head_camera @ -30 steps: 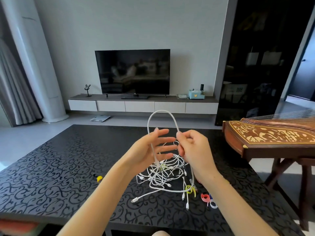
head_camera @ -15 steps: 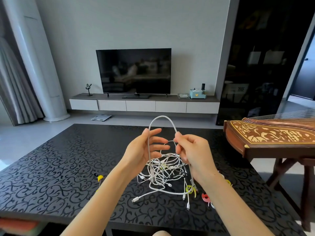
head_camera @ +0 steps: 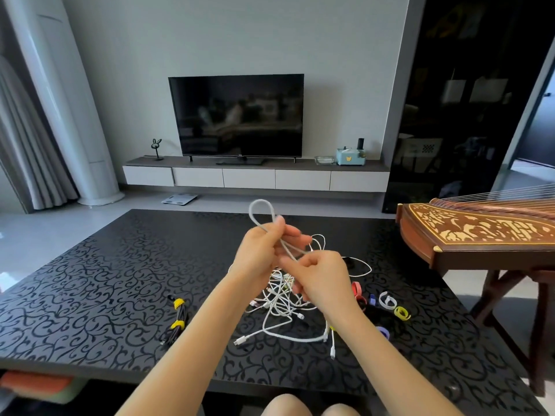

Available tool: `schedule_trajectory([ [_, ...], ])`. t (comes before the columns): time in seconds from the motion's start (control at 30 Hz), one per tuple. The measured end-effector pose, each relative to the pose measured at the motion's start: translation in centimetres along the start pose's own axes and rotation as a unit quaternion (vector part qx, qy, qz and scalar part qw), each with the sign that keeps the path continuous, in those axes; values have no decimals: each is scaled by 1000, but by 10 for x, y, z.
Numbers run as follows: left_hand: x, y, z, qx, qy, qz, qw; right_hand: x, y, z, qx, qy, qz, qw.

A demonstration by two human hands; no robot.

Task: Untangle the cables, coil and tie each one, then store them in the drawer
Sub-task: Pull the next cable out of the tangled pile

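A tangle of white cables [head_camera: 283, 307] lies on the black patterned table [head_camera: 90, 295]. My left hand [head_camera: 261, 253] pinches a folded white cable, whose small loop [head_camera: 260, 210] sticks up above the fingers. My right hand [head_camera: 318, 274], lower and nearer, pinches the same cable's strands where they run down toward the tangle. A black cable bundle tied with yellow straps [head_camera: 176, 319] lies to the left. Loose coloured ties [head_camera: 387, 304] lie to the right: red, blue, white, yellow and purple.
A wooden zither [head_camera: 480, 232] on a stand juts in close at the right. Beyond the table a TV [head_camera: 237, 115] sits on a low white cabinet with drawers [head_camera: 255, 178]. My knees [head_camera: 300, 406] show below the table's near edge.
The tall wide loop between my hands has been squeezed into a small narrow one. My right hand dropped lower along the cable. The camera turned left, showing the tied black bundle fully.
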State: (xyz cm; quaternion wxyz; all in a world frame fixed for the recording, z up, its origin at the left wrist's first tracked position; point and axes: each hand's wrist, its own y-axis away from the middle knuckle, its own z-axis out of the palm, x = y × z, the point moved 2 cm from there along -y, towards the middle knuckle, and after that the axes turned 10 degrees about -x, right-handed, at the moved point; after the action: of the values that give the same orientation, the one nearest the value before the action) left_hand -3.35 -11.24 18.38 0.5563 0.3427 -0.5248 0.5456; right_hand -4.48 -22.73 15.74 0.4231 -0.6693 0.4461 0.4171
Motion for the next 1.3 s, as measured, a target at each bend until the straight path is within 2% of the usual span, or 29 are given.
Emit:
schedule_trajectory([
  [0.13, 19, -10, -27, 89, 22, 35, 995, 28, 16, -14, -89, -62, 19, 994],
  [0.2, 20, -11, -30, 97, 4, 27, 995, 35, 17, -24, -100, -83, 3, 992],
  [0.3, 25, -15, -26, 79, -3, 45, 996, 40, 8, -22, -125, -1, -17, 992],
  [0.37, 39, -20, -25, 75, 42, 60, 995, 49, 3, -11, -143, 80, -16, 986],
  [0.47, 67, -24, -34, 70, 70, 74, 992, 68, -2, 1, -172, 70, 12, 983],
  [0.63, 91, -21, -57, 73, -131, 36, 988, 80, -19, 1, -169, 87, 36, 981],
  [0.73, 86, -21, -69, 78, -282, -11, 956, 61, -32, -1, -123, 73, 9, 990],
  [0.8, 77, -20, -71, 47, -356, -40, 932, 39, -43, -5, -86, 30, -23, 996],
  [0.9, 61, -19, -68, -21, -337, -81, 938, 5, -57, -9, -47, 19, -91, 995],
  [1.03, 39, -21, -68, -83, -341, -110, 930, -23, -61, -11, -66, 120, -164, 977],
  [1.17, 26, -22, -67, -90, -376, -96, 917, -34, -63, -19, -88, 132, -182, 970],
  [1.3, 19, -25, -53, -105, -383, -88, 914, -41, -66, -23, -45, 90, -184, 978],
])
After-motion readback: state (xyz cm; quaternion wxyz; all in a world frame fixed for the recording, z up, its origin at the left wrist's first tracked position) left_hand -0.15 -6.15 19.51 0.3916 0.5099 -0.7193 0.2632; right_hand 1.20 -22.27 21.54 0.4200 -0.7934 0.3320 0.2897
